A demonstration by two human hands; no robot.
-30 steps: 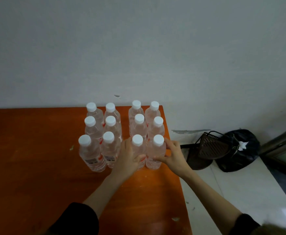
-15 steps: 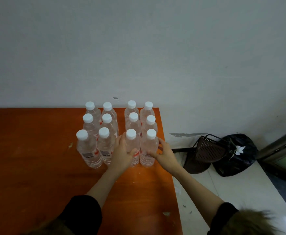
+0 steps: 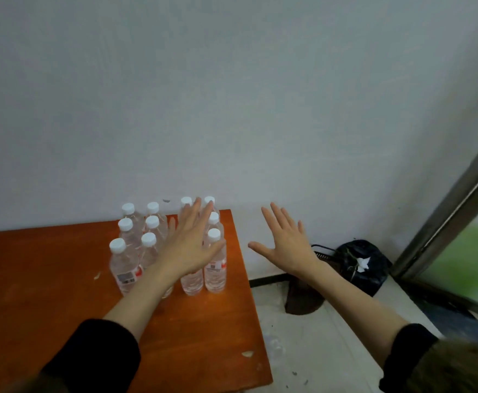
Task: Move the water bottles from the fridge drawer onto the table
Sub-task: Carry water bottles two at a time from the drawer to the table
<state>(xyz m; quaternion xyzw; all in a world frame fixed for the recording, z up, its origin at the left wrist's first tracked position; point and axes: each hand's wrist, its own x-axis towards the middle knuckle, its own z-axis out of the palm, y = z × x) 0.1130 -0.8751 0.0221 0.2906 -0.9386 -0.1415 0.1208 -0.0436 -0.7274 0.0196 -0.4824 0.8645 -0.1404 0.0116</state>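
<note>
My left hand (image 3: 188, 245) is raised flat with fingers straight, held in front of the water bottles (image 3: 135, 251), grasping nothing. My right hand (image 3: 284, 242) is spread the same way, off past the table's right edge, also free of anything. The bottles stand upright in rows, white caps up, on the far right corner of the orange table (image 3: 33, 279), close to the wall (image 3: 232, 95). A black bag (image 3: 365, 265) lies on the floor to the right.
</note>
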